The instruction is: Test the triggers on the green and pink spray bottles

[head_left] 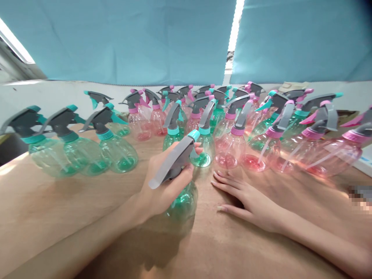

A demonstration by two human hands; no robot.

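Observation:
My left hand (171, 178) is wrapped round the neck of a green spray bottle (183, 203) with a grey trigger head and a turquoise nozzle. Its fingers partly hide the collar and trigger. My right hand (247, 195) lies on the wooden table (226, 244), fingers stretched out and apart, holding nothing. Just beyond its fingertips stands a pink spray bottle (229, 149). Behind the held bottle is another green spray bottle (207, 149), close to my left fingers.
Three green spray bottles (120, 153) stand in a group at the left. Several pink and green ones fill the back and right, including a pink bottle (337, 155) near the right edge. A blue curtain (139, 42) hangs behind, above a white wall (69, 88).

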